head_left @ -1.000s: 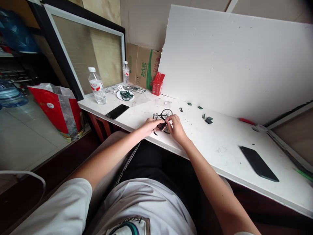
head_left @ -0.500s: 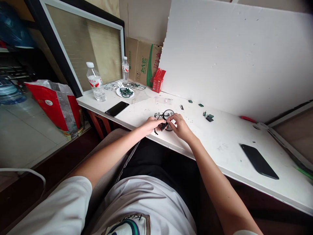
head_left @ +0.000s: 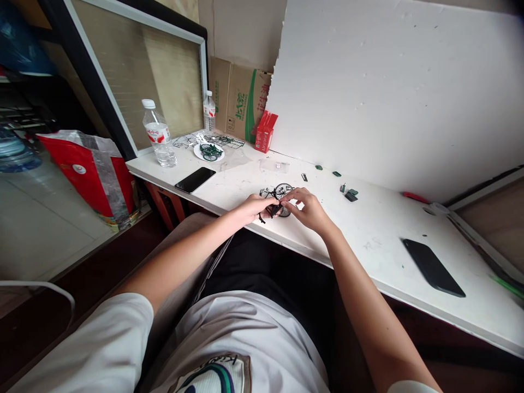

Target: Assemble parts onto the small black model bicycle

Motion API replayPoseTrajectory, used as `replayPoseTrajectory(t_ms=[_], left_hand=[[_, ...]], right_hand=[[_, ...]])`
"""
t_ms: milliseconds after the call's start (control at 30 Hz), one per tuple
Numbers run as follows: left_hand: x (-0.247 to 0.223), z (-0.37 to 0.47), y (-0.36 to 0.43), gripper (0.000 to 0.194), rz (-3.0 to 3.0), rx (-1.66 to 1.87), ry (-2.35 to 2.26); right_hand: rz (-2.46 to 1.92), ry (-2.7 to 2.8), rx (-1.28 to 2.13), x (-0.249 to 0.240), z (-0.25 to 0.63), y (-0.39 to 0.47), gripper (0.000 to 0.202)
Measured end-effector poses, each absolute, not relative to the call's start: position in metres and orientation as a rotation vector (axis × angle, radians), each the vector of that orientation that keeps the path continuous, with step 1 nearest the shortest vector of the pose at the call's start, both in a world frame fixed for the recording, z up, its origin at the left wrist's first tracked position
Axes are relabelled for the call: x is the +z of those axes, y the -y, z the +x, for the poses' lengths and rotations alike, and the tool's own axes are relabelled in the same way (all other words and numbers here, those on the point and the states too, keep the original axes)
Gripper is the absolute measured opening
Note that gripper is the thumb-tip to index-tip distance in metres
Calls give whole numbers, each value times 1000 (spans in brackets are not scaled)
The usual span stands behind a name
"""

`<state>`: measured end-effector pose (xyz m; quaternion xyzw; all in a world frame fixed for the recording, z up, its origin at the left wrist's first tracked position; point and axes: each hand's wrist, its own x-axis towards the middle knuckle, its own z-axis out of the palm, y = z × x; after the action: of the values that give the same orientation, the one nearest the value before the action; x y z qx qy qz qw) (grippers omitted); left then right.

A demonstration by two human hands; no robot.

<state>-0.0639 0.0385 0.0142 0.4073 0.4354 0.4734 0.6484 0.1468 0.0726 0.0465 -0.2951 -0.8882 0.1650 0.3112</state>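
A small black model bicycle (head_left: 284, 189) with thin-spoked wheels lies on its side near the table's front edge. My left hand (head_left: 256, 207) is closed around its frame, the thumb lying along the top. From the other side, my right hand (head_left: 308, 208) meets it with thumb and forefinger pinched at the bicycle's middle, close to the left thumb tip. What sits between those right fingertips is hidden. The fingers also cover part of the frame and wheels.
Dark green pieces (head_left: 351, 195) lie to the right, with a black phone (head_left: 434, 267) farther right. On the left are another phone (head_left: 195, 179), a water bottle (head_left: 159, 136) and a white plate (head_left: 197, 153) of green parts. A red box (head_left: 265, 132) stands behind.
My right hand has shifted slightly to the right, its fingertips still at the bicycle's middle. My left hand keeps its hold. The camera view has moved a little.
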Motion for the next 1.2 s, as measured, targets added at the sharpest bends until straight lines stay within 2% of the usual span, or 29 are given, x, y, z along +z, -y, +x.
replayPoseTrajectory(t_ms=[200, 367, 500, 600, 700, 867, 1033, 1133, 1200], left_hand=[[17, -63, -35, 21, 941, 1088, -960], [24, -63, -31, 17, 911, 1100, -964], [27, -63, -31, 20, 887, 1126, -999], [26, -64, -32, 23, 890, 1132, -1041], [24, -64, -33, 23, 907, 1118, -1039], [22, -65, -36, 21, 914, 1091, -1019], [20, -66, -36, 20, 937, 1085, -991], [20, -66, -35, 20, 931, 1083, -957], [20, -66, -35, 20, 927, 1079, -964]], right_hand=[[-787, 2296, 458, 49, 147, -74, 44], [-1090, 2198, 360, 51, 167, -87, 53], [-1536, 2363, 416, 47, 190, -97, 41], [-1675, 2438, 464, 38, 199, -104, 31], [-1677, 2463, 348, 26, 203, -111, 24], [-1655, 2399, 183, 13, 207, -116, 33], [-1618, 2295, 201, 24, 203, -111, 19], [-1383, 2131, 261, 35, 197, -109, 25], [-1235, 1963, 420, 40, 190, -106, 35]])
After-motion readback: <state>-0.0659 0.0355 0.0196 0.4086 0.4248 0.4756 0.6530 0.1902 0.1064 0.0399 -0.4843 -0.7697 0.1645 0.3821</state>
